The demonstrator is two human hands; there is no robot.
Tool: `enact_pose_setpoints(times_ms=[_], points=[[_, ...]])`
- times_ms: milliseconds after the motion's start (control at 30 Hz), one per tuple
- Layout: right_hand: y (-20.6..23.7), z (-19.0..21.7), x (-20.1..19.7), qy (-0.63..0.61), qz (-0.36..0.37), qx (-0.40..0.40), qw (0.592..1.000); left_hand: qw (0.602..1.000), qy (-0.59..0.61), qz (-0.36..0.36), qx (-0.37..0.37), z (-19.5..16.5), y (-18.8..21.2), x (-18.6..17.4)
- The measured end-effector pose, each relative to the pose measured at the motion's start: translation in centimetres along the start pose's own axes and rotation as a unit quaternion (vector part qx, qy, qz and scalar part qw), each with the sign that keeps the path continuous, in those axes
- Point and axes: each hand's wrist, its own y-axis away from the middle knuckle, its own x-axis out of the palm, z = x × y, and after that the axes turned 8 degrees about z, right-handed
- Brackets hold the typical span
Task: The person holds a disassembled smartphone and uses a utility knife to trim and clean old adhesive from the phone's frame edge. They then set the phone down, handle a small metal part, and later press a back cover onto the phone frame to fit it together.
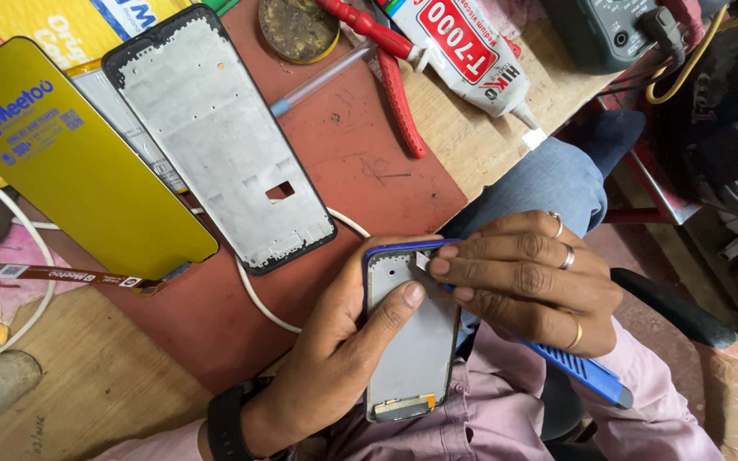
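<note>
From the head camera, the left hand [335,358] gripped a blue-edged phone frame [410,341] from below, fingers wrapped round its back and the thumb pressed across its grey inner face. The right hand [527,282] had its fingers bunched tight on a blue plastic pry tool [587,376], the tip set against the frame's upper edge. This phone frame was held over the lap, just off the near corner of the red work mat [343,162]. On that mat lay a larger empty phone frame [219,137], with a yellow-filmed screen panel [70,154] just left of it. At the mat's far edge sat a glue tube [463,55] and red-handled pliers [395,85]. A white cable [258,294] crossed the mat's near side.
</note>
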Motion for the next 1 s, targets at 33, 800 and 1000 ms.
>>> enact_pose_setpoints(times_ms=[33, 800, 1000], points=[[-0.4, 0.4, 0.1, -0.006, -0.002, 0.011, 1.000, 1.000, 0.006, 0.000, 0.000, 0.0, 0.2, -0.1], [-0.6, 1.7, 0.2, 0.096, 0.053, -0.073, 0.991, 0.998, -0.060, 0.011, 0.027, 0.4, 1.6, 0.0], [-0.8, 1.0, -1.7, -0.017, 0.038, -0.012, 0.999, 0.999, -0.051, -0.008, 0.004, 0.1, 0.5, 0.9]])
